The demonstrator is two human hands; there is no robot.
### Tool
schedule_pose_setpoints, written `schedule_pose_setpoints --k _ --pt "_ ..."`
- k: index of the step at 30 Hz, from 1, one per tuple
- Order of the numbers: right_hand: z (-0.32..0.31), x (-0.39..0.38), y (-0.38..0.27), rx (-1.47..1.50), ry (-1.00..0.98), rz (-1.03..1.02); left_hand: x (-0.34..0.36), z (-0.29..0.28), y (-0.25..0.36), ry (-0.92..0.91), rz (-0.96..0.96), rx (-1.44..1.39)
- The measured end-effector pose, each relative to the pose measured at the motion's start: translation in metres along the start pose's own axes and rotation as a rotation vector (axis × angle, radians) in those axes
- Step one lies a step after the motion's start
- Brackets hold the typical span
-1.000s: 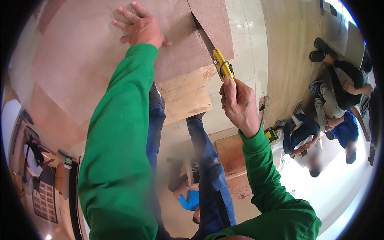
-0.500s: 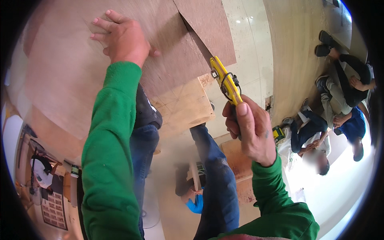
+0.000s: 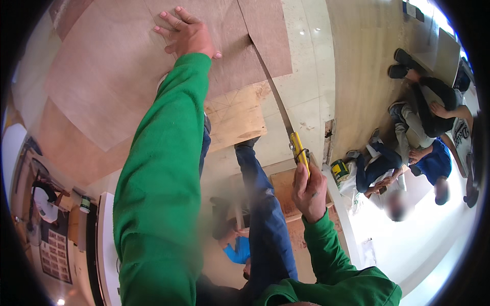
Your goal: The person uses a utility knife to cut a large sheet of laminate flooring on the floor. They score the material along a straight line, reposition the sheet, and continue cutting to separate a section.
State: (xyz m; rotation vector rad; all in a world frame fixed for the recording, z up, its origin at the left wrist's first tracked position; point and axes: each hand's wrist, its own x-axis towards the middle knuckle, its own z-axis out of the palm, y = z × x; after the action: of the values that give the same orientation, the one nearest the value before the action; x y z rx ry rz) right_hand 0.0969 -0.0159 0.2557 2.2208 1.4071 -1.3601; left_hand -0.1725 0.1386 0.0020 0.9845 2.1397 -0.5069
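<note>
A thin sheet of brown plywood [image 3: 117, 61] lies in front of me, with a cut line running through its right part. My left hand [image 3: 191, 38] rests on the sheet left of the cut, fingers spread. My right hand [image 3: 310, 191] is closed round the yellow handle of a handsaw [image 3: 301, 153]. Its long thin blade [image 3: 275, 97] slants up and left from the handle into the cut. A dark cord or band wraps the handle. A thicker, lighter wooden board [image 3: 237, 120] shows under the sheet's near edge.
My legs in blue jeans [image 3: 270, 219] are below the board. Wooden boxes [image 3: 291, 188] stand near my right hand. Several people [image 3: 423, 117] sit along the right side, close to a yellow-and-green container [image 3: 339, 169]. Another person in bright blue [image 3: 239, 250] is behind my legs.
My right hand has drawn the saw back toward me, and much more of its blade shows. My left hand has shifted right on the sheet, nearer the cut. The view has moved slightly.
</note>
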Motion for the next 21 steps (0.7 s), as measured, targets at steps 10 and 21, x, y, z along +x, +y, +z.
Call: schedule_pose_setpoints --k 10,21 --pt "0.085 0.121 -0.004 -0.01 0.136 -0.182 -0.001 0.002 0.003 0.005 -0.018 0.029" --pt "0.088 0.141 -0.007 0.005 0.101 -0.122 0.002 0.009 0.002 0.053 -0.003 0.049"
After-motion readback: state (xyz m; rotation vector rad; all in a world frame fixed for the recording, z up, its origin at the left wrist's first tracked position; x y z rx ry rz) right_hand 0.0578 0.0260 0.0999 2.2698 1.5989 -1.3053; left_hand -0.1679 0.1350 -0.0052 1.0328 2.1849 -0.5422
